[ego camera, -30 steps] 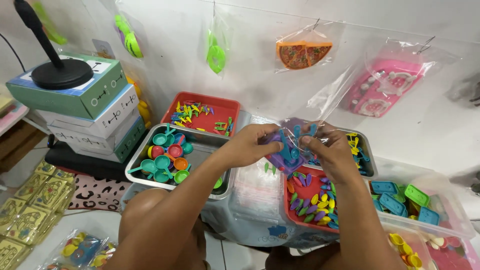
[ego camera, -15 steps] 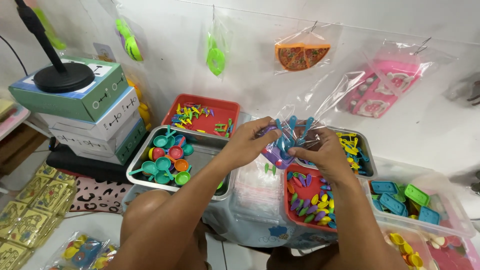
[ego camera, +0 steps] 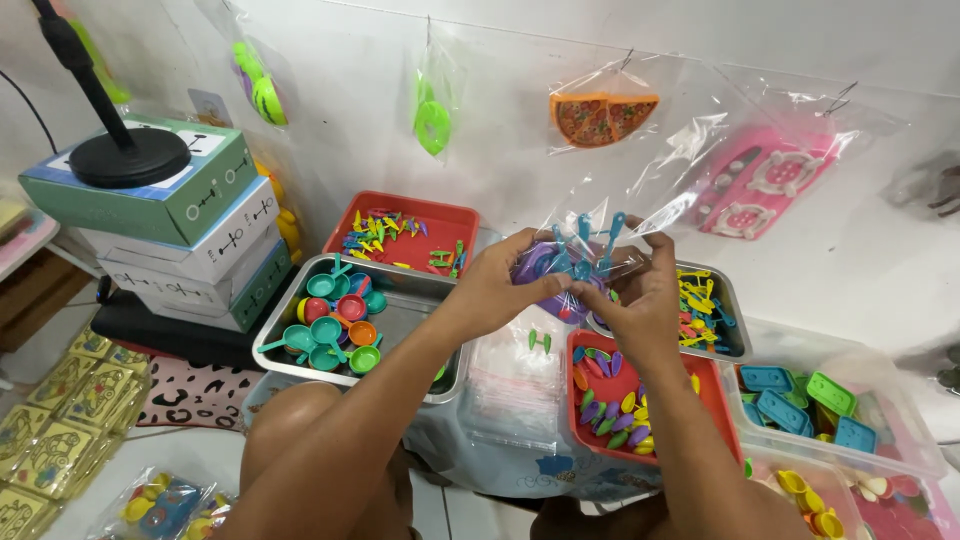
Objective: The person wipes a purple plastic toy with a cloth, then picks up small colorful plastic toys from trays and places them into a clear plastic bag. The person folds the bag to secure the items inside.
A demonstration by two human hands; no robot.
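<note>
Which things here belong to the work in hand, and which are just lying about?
In hand:
- left hand and right hand, both gripping the clear plastic bag of purple and blue toy pieces

Lying about:
- steel tray of small coloured toy pans
- red tray of coloured toy spoons
- stacked cardboard boxes
- hanging bagged toy pizza
</note>
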